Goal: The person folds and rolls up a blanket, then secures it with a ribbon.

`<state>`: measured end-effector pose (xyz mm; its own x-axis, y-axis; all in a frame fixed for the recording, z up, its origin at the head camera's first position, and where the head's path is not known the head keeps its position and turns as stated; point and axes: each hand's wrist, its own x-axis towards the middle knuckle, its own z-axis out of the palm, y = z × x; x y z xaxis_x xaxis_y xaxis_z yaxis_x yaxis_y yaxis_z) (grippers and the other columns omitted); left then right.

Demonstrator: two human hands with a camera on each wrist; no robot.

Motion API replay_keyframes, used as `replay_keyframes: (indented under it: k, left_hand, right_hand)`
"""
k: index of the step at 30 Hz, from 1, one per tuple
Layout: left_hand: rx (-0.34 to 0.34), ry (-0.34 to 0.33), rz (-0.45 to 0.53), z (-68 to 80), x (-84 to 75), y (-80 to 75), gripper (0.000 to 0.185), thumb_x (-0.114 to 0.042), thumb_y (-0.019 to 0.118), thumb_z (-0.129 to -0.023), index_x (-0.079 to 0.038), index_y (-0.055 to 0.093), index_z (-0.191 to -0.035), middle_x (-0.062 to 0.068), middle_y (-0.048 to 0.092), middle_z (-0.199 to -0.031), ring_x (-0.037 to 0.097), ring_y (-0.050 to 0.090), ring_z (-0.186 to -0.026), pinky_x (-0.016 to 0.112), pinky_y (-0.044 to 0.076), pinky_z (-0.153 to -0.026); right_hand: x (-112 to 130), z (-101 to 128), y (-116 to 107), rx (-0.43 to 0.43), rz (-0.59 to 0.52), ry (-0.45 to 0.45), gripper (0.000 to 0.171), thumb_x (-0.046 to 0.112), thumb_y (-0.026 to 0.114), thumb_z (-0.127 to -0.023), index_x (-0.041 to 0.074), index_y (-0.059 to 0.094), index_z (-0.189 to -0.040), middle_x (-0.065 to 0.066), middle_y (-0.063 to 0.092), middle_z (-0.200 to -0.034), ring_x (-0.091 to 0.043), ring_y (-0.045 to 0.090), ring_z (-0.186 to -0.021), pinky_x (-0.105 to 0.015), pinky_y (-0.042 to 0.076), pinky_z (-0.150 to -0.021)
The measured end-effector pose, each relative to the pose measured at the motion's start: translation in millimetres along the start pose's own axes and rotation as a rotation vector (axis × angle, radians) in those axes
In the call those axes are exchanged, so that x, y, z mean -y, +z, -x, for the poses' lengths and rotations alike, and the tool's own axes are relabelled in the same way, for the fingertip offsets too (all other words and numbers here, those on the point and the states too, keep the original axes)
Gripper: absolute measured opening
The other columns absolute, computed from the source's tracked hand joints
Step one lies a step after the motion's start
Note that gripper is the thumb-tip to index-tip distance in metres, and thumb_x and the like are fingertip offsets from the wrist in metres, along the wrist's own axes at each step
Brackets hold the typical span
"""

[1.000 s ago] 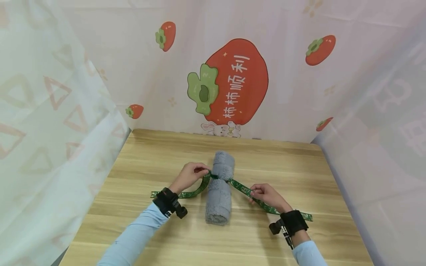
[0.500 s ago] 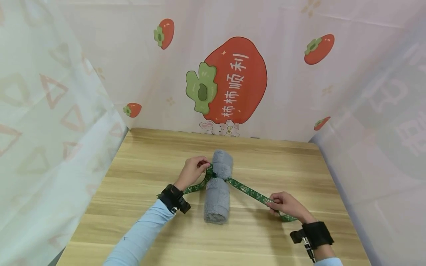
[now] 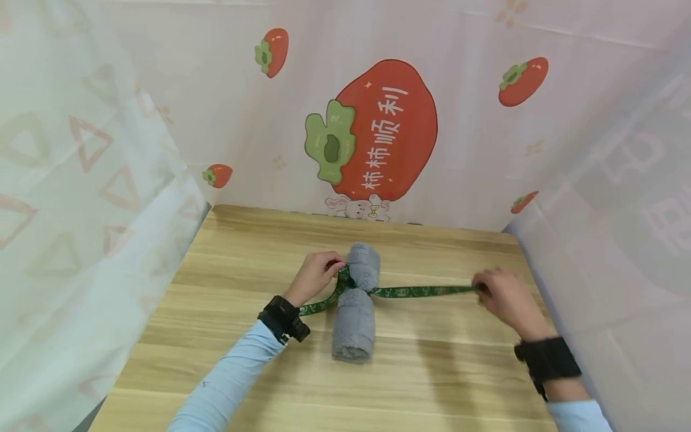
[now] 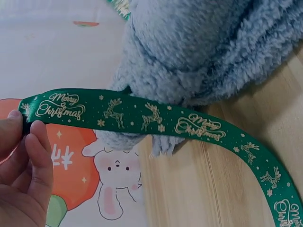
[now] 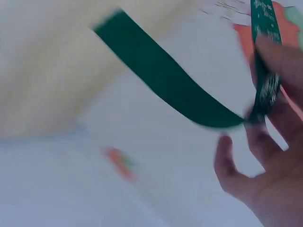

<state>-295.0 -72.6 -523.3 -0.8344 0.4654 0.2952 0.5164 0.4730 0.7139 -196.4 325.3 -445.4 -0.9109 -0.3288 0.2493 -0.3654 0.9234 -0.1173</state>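
A rolled grey fluffy towel (image 3: 353, 327) lies lengthwise on the table, cinched around its middle by a green ribbon (image 3: 421, 292). In the left wrist view the ribbon (image 4: 137, 113) carries gold "Merry Christmas" lettering and reindeer. My left hand (image 3: 315, 276) pinches the ribbon between thumb and fingers, close beside the towel's left side. Out to the right, my right hand (image 3: 504, 300) pinches the other length, which runs nearly straight from the towel. Past the right hand's fingers, a loose ribbon end (image 5: 165, 80) hangs free in the right wrist view.
The wooden table (image 3: 259, 372) ends at a back curtain (image 3: 459, 180) printed with persimmons. White patterned curtains stand along the left (image 3: 97, 198) and right (image 3: 610, 240) sides. Each wrist wears a black camera strap.
My right hand has slid outward along the ribbon, then lifted up and away to the right, drawing that length straighter. My left hand has shifted slightly up and closer to the towel, still pinching the ribbon.
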Motion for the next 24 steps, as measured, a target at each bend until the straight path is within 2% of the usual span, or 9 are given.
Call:
replay_keyframes:
  k: [2, 4, 7, 11, 15, 18, 20, 22, 24]
  left_hand:
    - [0.004, 0.007, 0.012, -0.1, -0.3, -1.3, 0.013, -0.015, 0.06, -0.1, -0.011, 0.071, -0.096, 0.009, 0.066, -0.075, 0.006, 0.053, -0.063, 0.024, 0.047, -0.063]
    - [0.012, 0.016, 0.013, 0.4, -0.9, -1.1, 0.013, -0.015, 0.06, -0.1, -0.011, 0.071, -0.095, 0.009, 0.065, -0.073, 0.006, 0.053, -0.063, 0.024, 0.046, -0.064]
    - [0.019, 0.036, 0.005, 2.0, -2.9, 1.2, 0.013, -0.015, 0.06, -0.1, -0.011, 0.071, -0.095, 0.003, 0.064, -0.073, 0.005, 0.054, -0.064, 0.023, 0.048, -0.065]
    - [0.024, 0.054, 0.009, 4.6, -6.2, 6.2, 0.013, -0.015, 0.06, -0.1, -0.01, 0.072, -0.097, -0.001, 0.064, -0.075, 0.004, 0.056, -0.066, 0.023, 0.049, -0.065]
    - [0.034, 0.054, 0.037, 6.7, -9.3, 11.1, 0.013, -0.016, 0.062, -0.099, -0.01, 0.072, -0.096, -0.002, 0.063, -0.075, 0.003, 0.055, -0.065, 0.021, 0.047, -0.063]
    - [0.039, 0.04, 0.034, 7.3, -9.5, 13.3, 0.013, -0.017, 0.062, -0.099, -0.01, 0.073, -0.096, -0.002, 0.064, -0.075, 0.003, 0.054, -0.065, 0.019, 0.046, -0.064]
    - [0.037, 0.031, 0.03, 6.9, -8.6, 12.7, 0.012, -0.017, 0.063, -0.098, -0.01, 0.073, -0.096, -0.003, 0.064, -0.075, 0.003, 0.053, -0.065, 0.019, 0.046, -0.063]
    - [0.034, 0.018, 0.037, 6.4, -7.0, 9.6, 0.012, -0.016, 0.063, -0.098, -0.01, 0.073, -0.097, -0.003, 0.064, -0.074, 0.002, 0.053, -0.064, 0.02, 0.046, -0.062]
    - [0.021, 0.019, 0.04, 3.7, -3.6, 5.7, 0.012, -0.016, 0.063, -0.098, -0.009, 0.073, -0.096, -0.003, 0.063, -0.072, 0.002, 0.051, -0.062, 0.02, 0.045, -0.061]
  right_hand:
    - [8.6, -38.6, -8.0, -0.114, 0.088, -0.098, 0.018, -0.004, 0.078, -0.077, 0.011, 0.069, -0.08, -0.005, 0.067, -0.078, -0.026, 0.058, -0.077, -0.052, 0.046, -0.071]
    - [21.3, -80.8, -11.5, -0.224, 0.152, -0.2, 0.016, -0.005, 0.074, -0.08, 0.009, 0.069, -0.082, -0.009, 0.067, -0.082, -0.032, 0.056, -0.083, -0.058, 0.043, -0.076]
    - [48.7, -145.6, -8.3, -0.292, 0.251, -0.345, 0.018, -0.009, 0.066, -0.085, 0.007, 0.07, -0.089, -0.011, 0.067, -0.088, -0.033, 0.053, -0.089, -0.053, 0.042, -0.08]
    - [93.4, -221.0, 17.5, -0.218, 0.338, -0.503, 0.021, -0.008, 0.061, -0.092, 0.007, 0.073, -0.102, -0.011, 0.067, -0.101, -0.03, 0.055, -0.099, -0.042, 0.047, -0.084]
    - [127.6, -271.4, 68.0, -0.077, 0.338, -0.624, 0.018, -0.001, 0.061, -0.096, 0.008, 0.074, -0.105, -0.01, 0.068, -0.102, -0.027, 0.061, -0.099, -0.035, 0.054, -0.078]
    - [145.9, -287.6, 104.1, 0.075, 0.283, -0.656, 0.02, -0.001, 0.059, -0.097, 0.01, 0.074, -0.107, -0.008, 0.069, -0.102, -0.025, 0.063, -0.096, -0.033, 0.055, -0.075]
    - [155.3, -290.8, 119.6, 0.166, 0.197, -0.663, 0.027, -0.003, 0.057, -0.098, 0.011, 0.072, -0.115, -0.008, 0.07, -0.112, -0.024, 0.066, -0.091, -0.033, 0.055, -0.071]
    - [161.9, -290.5, 123.4, 0.234, 0.076, -0.653, 0.034, -0.005, 0.055, -0.098, 0.011, 0.068, -0.125, -0.01, 0.067, -0.128, -0.025, 0.068, -0.088, -0.035, 0.055, -0.074]
    - [161.8, -287.6, 117.9, 0.231, -0.071, -0.633, 0.039, -0.005, 0.055, -0.097, 0.01, 0.063, -0.133, -0.012, 0.062, -0.139, -0.026, 0.069, -0.095, -0.036, 0.056, -0.079]
